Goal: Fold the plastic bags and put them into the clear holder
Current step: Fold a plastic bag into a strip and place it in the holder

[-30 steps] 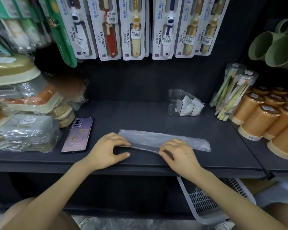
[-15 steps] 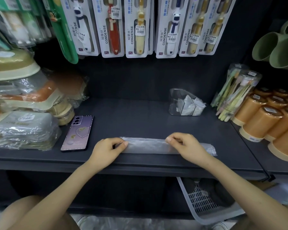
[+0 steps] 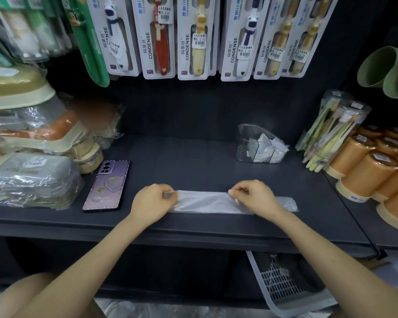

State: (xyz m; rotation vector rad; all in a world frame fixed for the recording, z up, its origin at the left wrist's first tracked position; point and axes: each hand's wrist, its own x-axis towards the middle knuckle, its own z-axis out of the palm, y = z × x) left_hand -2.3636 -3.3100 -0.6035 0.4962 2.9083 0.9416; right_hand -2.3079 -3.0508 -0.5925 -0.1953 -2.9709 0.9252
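Nearest the camera, below the front lip of the shelf (image 3: pixel 193 228), a white basket (image 3: pixel 283 288) sits on the lower level and plays no part here. Above it both forearms reach in over the shelf edge. The left hand (image 3: pixel 153 200) has its fingers curled and pinches the left end of the bag (image 3: pixel 205 203). The right hand (image 3: pixel 255 198) pinches the bag's far long edge toward the right, so a short crumpled tail of plastic sticks out past it. The bag lies flat near the shelf's front edge as a long narrow strip running left to right, so the lengthwise folding looks done or nearly so. The step in hand seems to be creasing this strip. The next move likely calls for pressing it flat, then folding it over from one end into a small packet without letting the slippery layers spring open. A phone (image 3: pixel 107 185) lies face down just left of the left hand, apart from the bag. Farther back and to the right stands the holder (image 3: pixel 246 143), well apart from the hands, with folded bags (image 3: pixel 269 150) already inside; the finished packet must travel there. Orange cups (image 3: pixel 365 171) crowd the right side, and toothbrush packs (image 3: pixel 193 37) hang behind.
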